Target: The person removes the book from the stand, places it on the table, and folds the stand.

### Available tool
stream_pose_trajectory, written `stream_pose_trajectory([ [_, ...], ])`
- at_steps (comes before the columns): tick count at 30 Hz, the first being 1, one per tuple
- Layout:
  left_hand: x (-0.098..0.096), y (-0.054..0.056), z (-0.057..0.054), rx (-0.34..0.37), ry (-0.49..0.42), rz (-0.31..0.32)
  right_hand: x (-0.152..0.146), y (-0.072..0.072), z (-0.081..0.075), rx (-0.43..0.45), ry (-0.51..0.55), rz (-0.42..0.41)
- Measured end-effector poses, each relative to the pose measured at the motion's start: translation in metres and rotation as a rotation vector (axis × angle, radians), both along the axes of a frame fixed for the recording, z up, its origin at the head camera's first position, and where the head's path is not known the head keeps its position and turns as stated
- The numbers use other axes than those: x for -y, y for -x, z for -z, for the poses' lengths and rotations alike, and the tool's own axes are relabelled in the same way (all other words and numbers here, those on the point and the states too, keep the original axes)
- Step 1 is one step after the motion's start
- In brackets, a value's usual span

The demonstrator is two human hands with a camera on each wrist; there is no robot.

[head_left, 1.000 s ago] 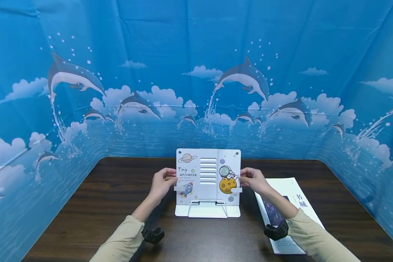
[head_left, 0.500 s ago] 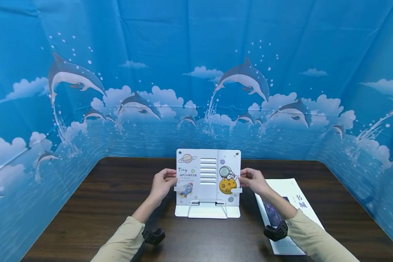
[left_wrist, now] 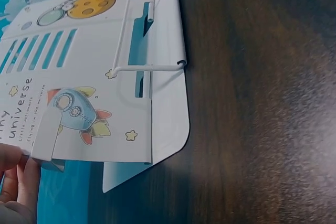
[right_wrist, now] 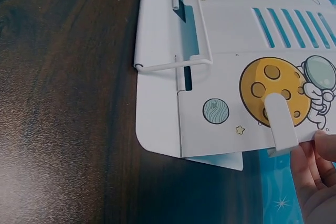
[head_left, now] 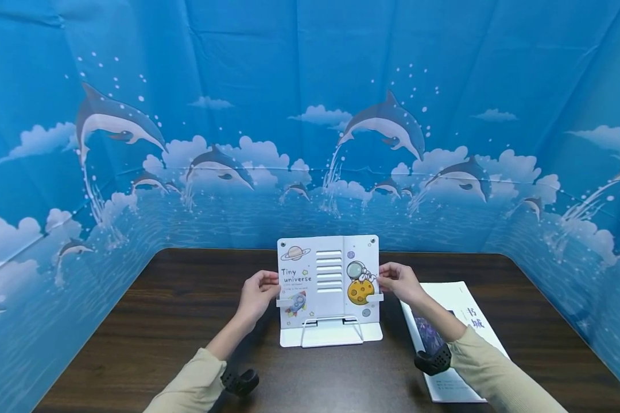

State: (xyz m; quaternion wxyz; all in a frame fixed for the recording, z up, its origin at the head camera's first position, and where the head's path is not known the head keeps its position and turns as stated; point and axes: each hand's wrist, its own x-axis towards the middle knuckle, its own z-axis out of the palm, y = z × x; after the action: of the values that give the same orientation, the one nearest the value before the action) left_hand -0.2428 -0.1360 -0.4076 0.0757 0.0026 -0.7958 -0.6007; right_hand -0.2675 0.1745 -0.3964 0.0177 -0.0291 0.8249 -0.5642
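A white book stand [head_left: 330, 307] printed with a planet, a rocket and an astronaut stands upright on the table, its back panel raised above a flat base. A wire bar [left_wrist: 149, 68] sticks out at its lower front, and small page clips [right_wrist: 281, 121] sit at both sides. My left hand [head_left: 257, 298] pinches the panel's left edge between thumb and fingers, just above the left clip. On the opposite edge, the thumb and fingers of my right hand [head_left: 400, 283] pinch the panel likewise. The fingers behind the panel are partly hidden.
A white magazine [head_left: 462, 304] with a purple picture lies on the right of the dark wooden table [head_left: 150, 332], partly under my right forearm. Behind the table hangs a blue dolphin-print cloth [head_left: 310, 143].
The book stand has turned slightly, its left side coming nearer to me and its base shifting a little right. My left hand has moved slightly down with it; both hands keep their hold.
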Motion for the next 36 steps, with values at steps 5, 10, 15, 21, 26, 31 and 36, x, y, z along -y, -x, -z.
stream_pose_trajectory([
  [5,-0.003,-0.007,-0.002,0.007,-0.038,0.007,-0.001,0.004,0.001,-0.006,0.026,0.027],
  [10,-0.005,-0.014,-0.002,0.020,-0.056,0.005,0.000,0.008,0.003,-0.003,0.037,0.060],
  [15,-0.008,-0.020,0.000,0.009,-0.089,0.014,0.001,0.009,0.002,-0.017,0.038,0.070],
  [21,-0.013,-0.028,0.000,-0.005,-0.108,0.009,0.002,0.011,0.000,-0.040,0.024,0.062],
  [26,-0.017,-0.035,0.000,-0.013,-0.102,0.000,0.003,0.014,-0.002,-0.044,0.008,0.064],
  [31,-0.022,-0.038,0.001,-0.015,-0.116,-0.015,0.004,0.020,-0.002,-0.043,0.006,0.078],
  [36,-0.025,-0.040,0.003,-0.010,-0.126,-0.026,0.007,0.026,0.000,-0.040,0.014,0.088],
])
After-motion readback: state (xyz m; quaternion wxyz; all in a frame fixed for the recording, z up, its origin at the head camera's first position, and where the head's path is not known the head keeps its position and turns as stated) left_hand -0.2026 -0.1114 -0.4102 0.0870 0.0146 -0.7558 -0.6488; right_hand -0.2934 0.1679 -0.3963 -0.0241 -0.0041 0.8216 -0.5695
